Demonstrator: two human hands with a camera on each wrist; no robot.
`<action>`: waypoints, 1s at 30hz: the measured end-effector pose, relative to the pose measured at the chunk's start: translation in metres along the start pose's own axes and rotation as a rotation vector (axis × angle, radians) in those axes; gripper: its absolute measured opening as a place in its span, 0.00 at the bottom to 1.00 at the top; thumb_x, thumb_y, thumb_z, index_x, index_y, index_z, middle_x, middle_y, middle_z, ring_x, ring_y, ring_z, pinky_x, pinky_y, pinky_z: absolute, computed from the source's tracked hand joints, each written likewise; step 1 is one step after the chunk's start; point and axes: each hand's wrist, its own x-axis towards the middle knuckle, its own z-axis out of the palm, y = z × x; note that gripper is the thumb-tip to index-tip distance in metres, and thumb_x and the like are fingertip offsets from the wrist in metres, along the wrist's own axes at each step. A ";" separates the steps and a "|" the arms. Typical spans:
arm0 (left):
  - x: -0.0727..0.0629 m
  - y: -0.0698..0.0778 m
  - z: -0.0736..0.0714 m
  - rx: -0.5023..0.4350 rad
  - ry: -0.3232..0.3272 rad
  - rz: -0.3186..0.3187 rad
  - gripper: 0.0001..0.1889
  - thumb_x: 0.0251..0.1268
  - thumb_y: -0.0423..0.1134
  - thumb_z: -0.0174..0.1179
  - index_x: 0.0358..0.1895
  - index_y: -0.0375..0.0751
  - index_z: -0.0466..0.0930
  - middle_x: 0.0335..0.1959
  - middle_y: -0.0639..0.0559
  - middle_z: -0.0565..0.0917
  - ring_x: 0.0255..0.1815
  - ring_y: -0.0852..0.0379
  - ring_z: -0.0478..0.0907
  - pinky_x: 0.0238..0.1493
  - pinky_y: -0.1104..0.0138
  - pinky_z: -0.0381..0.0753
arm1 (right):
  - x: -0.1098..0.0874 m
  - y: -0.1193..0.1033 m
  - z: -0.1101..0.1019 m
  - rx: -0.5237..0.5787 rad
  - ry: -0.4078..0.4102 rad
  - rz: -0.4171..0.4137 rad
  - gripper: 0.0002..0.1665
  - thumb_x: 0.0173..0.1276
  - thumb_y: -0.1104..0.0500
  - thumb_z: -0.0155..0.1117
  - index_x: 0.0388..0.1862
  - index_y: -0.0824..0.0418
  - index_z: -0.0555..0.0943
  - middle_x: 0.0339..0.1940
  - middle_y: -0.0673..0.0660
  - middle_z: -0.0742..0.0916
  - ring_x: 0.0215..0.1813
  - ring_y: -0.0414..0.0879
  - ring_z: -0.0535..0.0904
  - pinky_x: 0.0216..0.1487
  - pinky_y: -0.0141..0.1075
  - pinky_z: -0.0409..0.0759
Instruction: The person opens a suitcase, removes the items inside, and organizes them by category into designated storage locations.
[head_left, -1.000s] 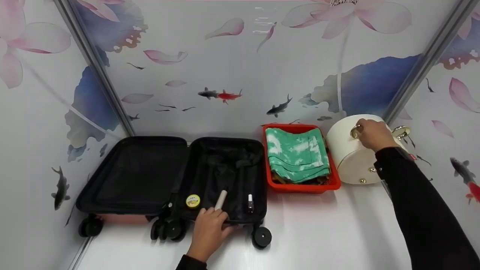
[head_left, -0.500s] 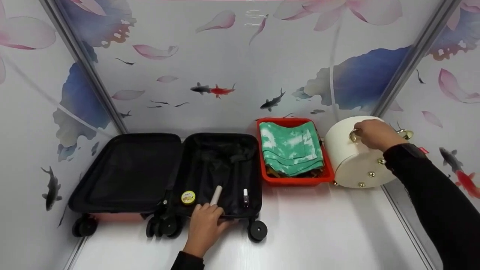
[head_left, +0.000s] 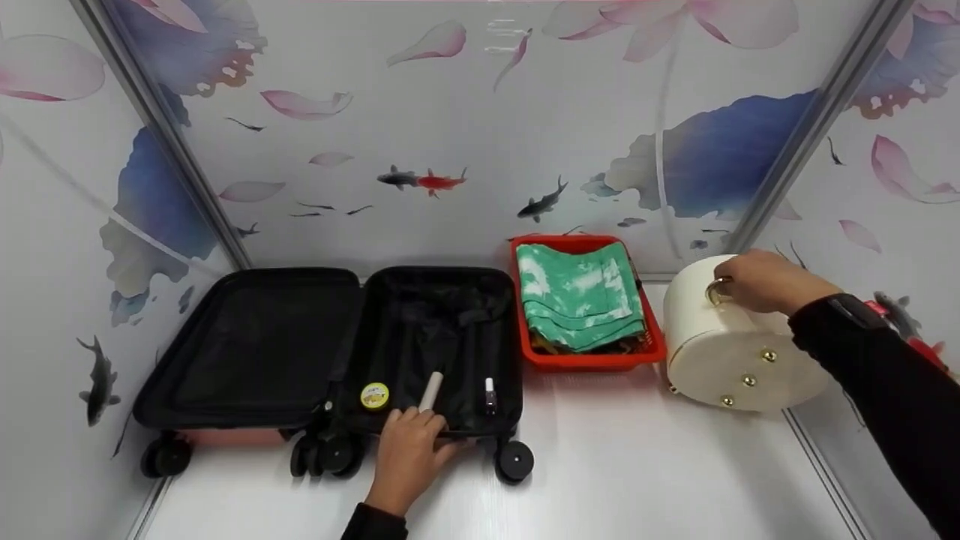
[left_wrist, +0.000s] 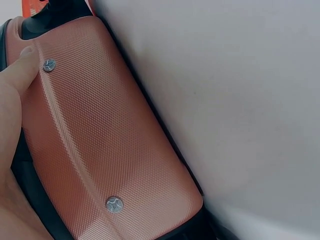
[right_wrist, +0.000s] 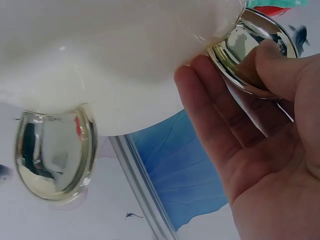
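Observation:
My left hand (head_left: 405, 454) grips the front rim of the open suitcase (head_left: 439, 341), fingers over the black-lined inside. In the left wrist view the thumb lies on the pink outer shell (left_wrist: 95, 115). A beige tube (head_left: 431, 391) in the suitcase sticks out past the fingers, its near end hidden. At the right, my right hand (head_left: 776, 281) pinches a gold ring handle (right_wrist: 238, 46) of a round cream bag (head_left: 694, 322). The bag is tilted, its base with several gold studs (head_left: 748, 381) facing me. Its other gold handle (right_wrist: 55, 155) hangs free in the right wrist view.
A red basket (head_left: 592, 363) holding folded green-and-white cloth (head_left: 581, 289) stands between suitcase and bag. A round yellow tin (head_left: 374, 396) and a small white-capped bottle (head_left: 490, 397) lie in the suitcase. Printed wall panels (head_left: 420, 135) enclose the back and sides.
The cream bag has moved nearer and to the right, away from the basket, its base turning further toward me. The head view has shifted slightly; the left hand stays on the suitcase rim.

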 end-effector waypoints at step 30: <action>0.000 -0.002 0.002 -0.012 0.054 0.025 0.21 0.53 0.61 0.84 0.35 0.51 0.87 0.32 0.57 0.89 0.34 0.53 0.81 0.41 0.59 0.70 | -0.020 -0.059 -0.003 0.139 -0.227 0.044 0.09 0.68 0.71 0.57 0.34 0.63 0.83 0.27 0.55 0.86 0.29 0.48 0.85 0.30 0.38 0.85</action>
